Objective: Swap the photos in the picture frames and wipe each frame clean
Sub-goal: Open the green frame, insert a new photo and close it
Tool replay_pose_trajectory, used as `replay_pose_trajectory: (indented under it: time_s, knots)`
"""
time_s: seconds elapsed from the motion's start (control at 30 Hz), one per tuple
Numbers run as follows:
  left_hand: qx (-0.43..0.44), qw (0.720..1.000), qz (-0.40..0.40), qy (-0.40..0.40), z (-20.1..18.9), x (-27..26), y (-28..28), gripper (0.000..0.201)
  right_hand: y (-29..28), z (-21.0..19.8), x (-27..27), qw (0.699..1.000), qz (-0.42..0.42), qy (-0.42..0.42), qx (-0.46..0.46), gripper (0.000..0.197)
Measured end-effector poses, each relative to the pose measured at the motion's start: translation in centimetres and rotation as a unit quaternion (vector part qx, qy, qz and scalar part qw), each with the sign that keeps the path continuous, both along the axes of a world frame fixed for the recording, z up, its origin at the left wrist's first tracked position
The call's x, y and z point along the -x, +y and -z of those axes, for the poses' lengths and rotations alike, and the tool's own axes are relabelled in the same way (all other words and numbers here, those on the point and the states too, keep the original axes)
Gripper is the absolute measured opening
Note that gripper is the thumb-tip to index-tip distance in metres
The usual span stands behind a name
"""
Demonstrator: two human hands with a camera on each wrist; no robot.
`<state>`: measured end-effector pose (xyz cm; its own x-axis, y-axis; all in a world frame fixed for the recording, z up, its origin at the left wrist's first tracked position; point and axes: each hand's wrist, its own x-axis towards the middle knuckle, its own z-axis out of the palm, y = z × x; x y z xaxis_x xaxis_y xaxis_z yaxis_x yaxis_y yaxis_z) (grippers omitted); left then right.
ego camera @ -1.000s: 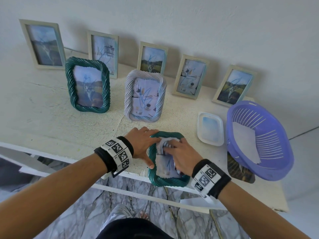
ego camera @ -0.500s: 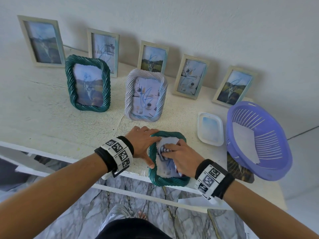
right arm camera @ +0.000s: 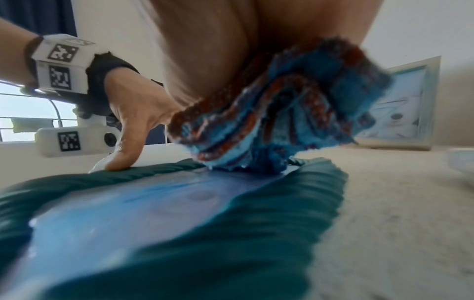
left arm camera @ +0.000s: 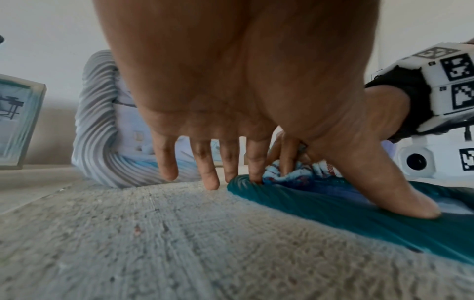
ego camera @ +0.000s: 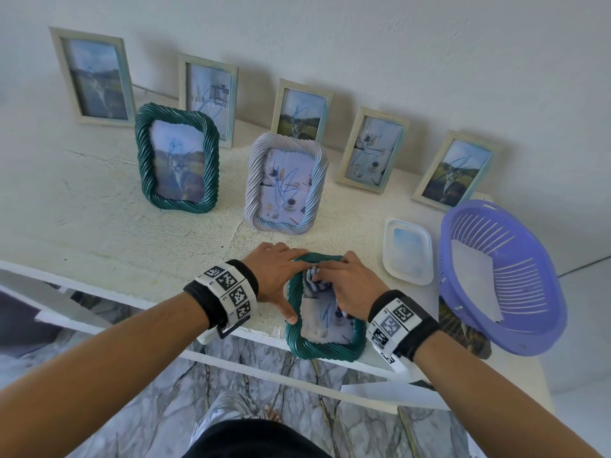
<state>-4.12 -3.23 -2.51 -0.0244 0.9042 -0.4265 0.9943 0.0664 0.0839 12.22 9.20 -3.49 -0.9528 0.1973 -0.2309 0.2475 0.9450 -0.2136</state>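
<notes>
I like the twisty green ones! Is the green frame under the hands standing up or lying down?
Lying down. The green frame lies flat on the shelf, glass up, with the left hand pressing its edge.

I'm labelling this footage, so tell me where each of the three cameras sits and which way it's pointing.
Head: worn on the head, looks forward and down at the shelf; both forearms show.
Left wrist: under the left hand, looks along its fingers pressing the green frame.
Right wrist: under the right hand, looks along the frame's glass at the cloth.
Shared: all three show the green frame and cloth.
</notes>
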Motion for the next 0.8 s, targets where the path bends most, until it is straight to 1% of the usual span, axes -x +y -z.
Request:
replay_pose_trajectory:
  time_s: [0.07, 0.2, 0.23, 0.27, 0.33, 0.4, 0.47, 0.53, 0.6, 0.7, 0.8]
  knots:
    - [0.0, 1.0, -0.004, -0.002, 0.0, 0.0, 0.0, 0.118, -0.6, -0.3, 0.4, 1.0, 0.01, 0.01, 0.0, 0.047]
    - [-0.003, 1.0, -0.007, -0.005, 0.1, 0.0, 0.0, 0.116, -1.5, -1.0, -1.3, 0.997, -0.056, 0.002, 0.046, 0.041]
    - [-0.001, 1.0, -0.006, -0.005, 0.1, 0.0, 0.0, 0.116, -1.0, -1.0, -1.4, 0.997, -0.064, -0.006, 0.036, 0.041]
    - [0.0, 1.0, -0.005, -0.004, 0.0, 0.0, 0.1, 0.116, -0.2, -0.7, -1.4, 0.998, -0.055, -0.017, 0.02, 0.042]
    - [0.001, 1.0, -0.004, -0.001, -0.1, 0.0, 0.1, 0.116, 1.4, -0.2, -1.0, 1.0, -0.001, -0.021, -0.017, 0.046]
    - [0.005, 1.0, -0.005, 0.001, -0.2, -0.1, 0.1, 0.116, 1.2, 0.2, -0.7, 0.999, 0.02, -0.024, -0.039, 0.048]
    - [0.007, 1.0, -0.006, 0.002, -0.1, -0.1, 0.2, 0.116, -0.4, 0.8, -1.3, 0.998, -0.02, -0.022, -0.054, 0.044]
    - [0.004, 1.0, -0.007, 0.0, 0.0, 0.0, 0.1, 0.116, -2.0, 1.3, -2.9, 0.996, -0.065, -0.026, -0.046, 0.043]
    - [0.007, 1.0, -0.005, 0.0, -0.1, 0.0, 0.1, 0.116, -2.5, 1.0, -4.0, 0.996, -0.073, -0.035, -0.037, 0.045]
    - [0.004, 1.0, 0.0, 0.003, -0.2, -0.1, 0.1, 0.115, -1.0, -0.2, -3.3, 0.997, -0.038, -0.041, -0.056, 0.047]
    - [0.003, 1.0, 0.001, 0.008, -0.3, -0.1, 0.1, 0.114, 0.1, -0.3, -2.0, 0.995, -0.003, -0.03, -0.09, 0.046]
